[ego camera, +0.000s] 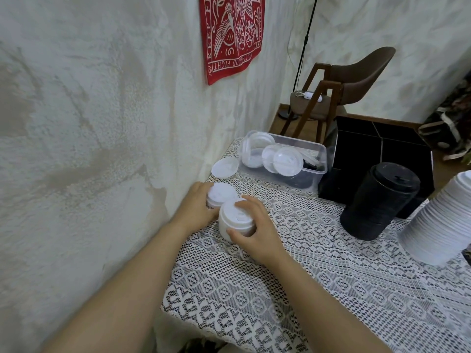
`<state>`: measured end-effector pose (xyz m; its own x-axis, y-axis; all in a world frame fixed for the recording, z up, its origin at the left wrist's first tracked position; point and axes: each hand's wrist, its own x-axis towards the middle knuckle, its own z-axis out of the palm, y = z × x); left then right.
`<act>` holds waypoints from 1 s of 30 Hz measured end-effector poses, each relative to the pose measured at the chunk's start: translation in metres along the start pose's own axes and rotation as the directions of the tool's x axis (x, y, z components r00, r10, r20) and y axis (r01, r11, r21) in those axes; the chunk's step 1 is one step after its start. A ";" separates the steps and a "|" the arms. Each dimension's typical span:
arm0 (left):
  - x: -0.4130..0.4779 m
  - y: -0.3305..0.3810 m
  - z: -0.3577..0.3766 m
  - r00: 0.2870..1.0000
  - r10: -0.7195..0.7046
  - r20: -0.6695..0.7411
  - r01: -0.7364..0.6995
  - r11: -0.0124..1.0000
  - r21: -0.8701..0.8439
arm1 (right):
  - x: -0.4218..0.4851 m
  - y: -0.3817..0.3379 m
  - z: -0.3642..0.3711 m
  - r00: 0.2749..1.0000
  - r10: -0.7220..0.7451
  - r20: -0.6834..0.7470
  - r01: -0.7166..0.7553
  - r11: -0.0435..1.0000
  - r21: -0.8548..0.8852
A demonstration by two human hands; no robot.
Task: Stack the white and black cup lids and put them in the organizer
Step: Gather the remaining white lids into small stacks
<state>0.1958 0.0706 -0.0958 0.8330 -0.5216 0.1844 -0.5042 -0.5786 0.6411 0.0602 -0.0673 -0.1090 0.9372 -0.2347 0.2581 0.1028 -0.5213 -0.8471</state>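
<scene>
1. Left hand (197, 203): I have it curled around the far short stack of white lids (219, 194), fingers wrapped on its side by the wall.
2. Right hand (254, 229): fingers spread over the near stack of white lids (233, 220), thumb pressed low on its side, fingertips on top. The two short stacks touch each other on the lace tablecloth (293, 289).
3. Clear plastic bin (319, 159): holds loose white lids and some black ones, tumbled, not stacked. This loose lot looks to be still unsorted.
4. Single white lid (224, 167): lying flat just beside the bin, loose.
5. Tall black lid stack (379, 202): leaning, built up, on the table.
6. Tall white lid stack (443, 220): right edge, partly cut off.
7. Progress, my judgement: well underway; I cannot tell which container is the organizer, and neither tall stack has been put away.
</scene>
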 end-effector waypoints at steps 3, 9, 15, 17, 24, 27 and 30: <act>0.001 0.001 0.002 1.000 -0.012 0.022 0.012 1.000 0.004 | -0.001 -0.001 0.000 1.000 -0.008 -0.009 0.009 1.000 0.012; 0.002 0.003 0.000 0.999 -0.034 0.012 0.035 0.997 -0.066 | -0.001 -0.002 0.000 1.000 -0.007 -0.007 0.007 1.000 0.007; 0.003 0.005 -0.001 0.999 0.011 -0.051 -0.012 0.999 -0.036 | -0.002 -0.003 -0.003 0.999 -0.005 0.034 0.005 1.000 -0.018; 0.003 0.006 -0.002 0.997 0.015 -0.079 -0.016 1.000 -0.013 | -0.002 -0.004 -0.004 0.999 0.003 0.048 -0.002 1.000 -0.027; 0.000 0.009 -0.008 0.992 0.022 -0.122 -0.019 1.000 0.023 | -0.002 -0.005 -0.003 0.999 0.023 0.049 -0.024 0.999 0.022; -0.002 0.011 -0.011 0.993 0.028 -0.118 -0.021 0.998 0.054 | -0.003 -0.005 -0.001 0.998 0.049 0.027 -0.050 0.997 0.059; -0.007 0.015 -0.015 0.990 0.053 -0.134 -0.042 0.996 0.085 | -0.005 -0.006 -0.003 0.996 0.085 0.023 -0.087 0.992 0.086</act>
<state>0.1852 0.0750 -0.0760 0.8281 -0.4631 0.3160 -0.5561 -0.6075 0.5672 0.0540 -0.0650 -0.1039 0.9500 -0.2590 0.1742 0.0495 -0.4261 -0.9033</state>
